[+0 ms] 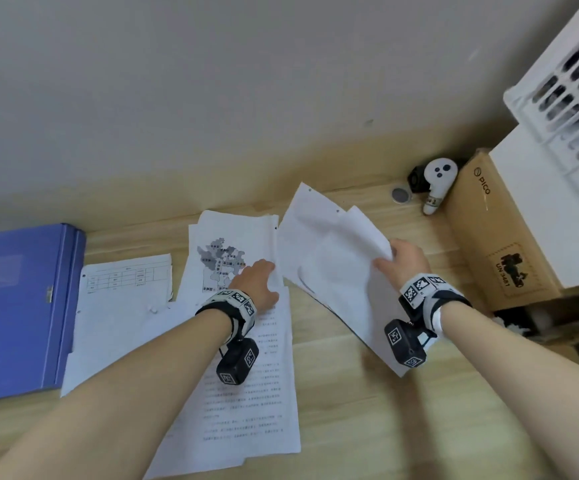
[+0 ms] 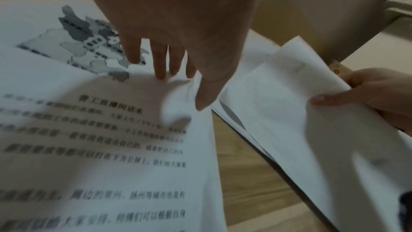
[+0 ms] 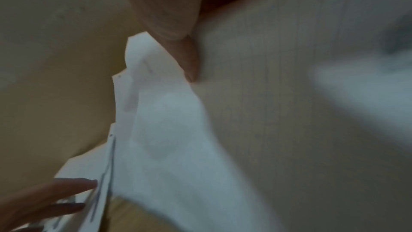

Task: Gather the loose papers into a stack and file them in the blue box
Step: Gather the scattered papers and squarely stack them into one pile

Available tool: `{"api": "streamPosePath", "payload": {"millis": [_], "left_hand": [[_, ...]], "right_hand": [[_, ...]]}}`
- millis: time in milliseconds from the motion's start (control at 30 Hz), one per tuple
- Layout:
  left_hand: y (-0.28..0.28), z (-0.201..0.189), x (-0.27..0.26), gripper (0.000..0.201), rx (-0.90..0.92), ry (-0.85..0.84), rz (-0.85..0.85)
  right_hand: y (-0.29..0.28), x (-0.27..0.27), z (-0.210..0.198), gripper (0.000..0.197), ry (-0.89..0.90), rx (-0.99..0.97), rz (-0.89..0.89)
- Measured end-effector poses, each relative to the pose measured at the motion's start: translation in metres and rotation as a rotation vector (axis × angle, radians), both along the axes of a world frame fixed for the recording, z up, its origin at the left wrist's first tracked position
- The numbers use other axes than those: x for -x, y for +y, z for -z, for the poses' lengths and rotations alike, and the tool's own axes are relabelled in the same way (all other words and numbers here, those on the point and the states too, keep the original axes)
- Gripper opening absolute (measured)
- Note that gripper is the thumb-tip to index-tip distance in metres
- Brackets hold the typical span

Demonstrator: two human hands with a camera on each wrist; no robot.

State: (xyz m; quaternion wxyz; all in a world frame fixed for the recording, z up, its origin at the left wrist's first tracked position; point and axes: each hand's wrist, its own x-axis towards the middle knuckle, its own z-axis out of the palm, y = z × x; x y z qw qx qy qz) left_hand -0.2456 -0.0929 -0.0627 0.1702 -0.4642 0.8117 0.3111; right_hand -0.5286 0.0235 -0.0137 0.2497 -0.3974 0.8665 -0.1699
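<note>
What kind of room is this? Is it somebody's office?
Probably an office or work desk. Printed white paper sheets lie on a light wooden desk, a blue file box sits at the left, and a brown cardboard carton stands at the right.

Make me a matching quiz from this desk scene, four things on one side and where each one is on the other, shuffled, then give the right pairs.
Things:
1. blue box
2. map page
3. bunch of white sheets
4. white controller

Places:
A. gripped in the right hand, lifted off the desk
B. leaning by the cardboard box at the wall
C. at the desk's left edge
D. flat on the desk under the left hand fingers

Pairs: 1-C, 2-D, 3-A, 4-B
</note>
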Motion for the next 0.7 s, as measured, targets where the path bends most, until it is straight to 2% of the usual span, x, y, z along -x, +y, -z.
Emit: {"api": "streamPosePath", "payload": {"millis": [67,133,233,300,433,467,500,567,600,633,700], "left_hand": [[0.001,-0.019,-0.002,0.069,-0.04,0.066,-0.052],[0.003,-0.039,-0.005,0.064,-0.078,0.192,-0.196],[0.01,-0.074,-0.01,0.063,-0.185,0.52,-0.454],[0.016,-0.096,-0.015,0.069,-0.269,0.666,-0.57],[0.033,-0.115,-0.038,0.083,-0.399,0.712,-0.744],[0.039,-0.111,-0.046,0.078,-0.409,0.696,-0.782],[0.047,-0.107,-0.054,0.063,-0.416,0.679,-0.822],[0.065,-0.097,-0.069,0.013,-0.402,0.639,-0.904],[0.074,-0.091,-0.076,0.007,-0.399,0.639,-0.961],[0.081,-0.084,-0.084,0.016,-0.396,0.655,-1.006],[0.091,-0.068,-0.104,0.019,-0.354,0.68,-1.088]], "right_hand": [[-0.002,-0.009,-0.023,0.013,0.058,0.1,0.0],[-0.003,-0.024,-0.044,0.018,0.108,0.175,-0.026],[0.005,-0.056,-0.065,0.021,0.179,0.174,-0.148],[0.016,-0.082,-0.07,0.018,0.236,0.143,-0.285],[0.043,-0.132,-0.052,0.015,0.261,0.109,-0.573],[0.05,-0.143,-0.045,0.016,0.24,0.099,-0.614],[0.056,-0.153,-0.038,0.017,0.2,0.088,-0.635],[0.069,-0.167,-0.024,0.017,0.12,0.056,-0.648],[0.075,-0.172,-0.018,0.016,0.105,0.035,-0.665],[0.081,-0.174,-0.011,0.015,0.116,0.016,-0.684],[0.092,-0.174,-0.003,0.013,0.153,-0.022,-0.693]]}}
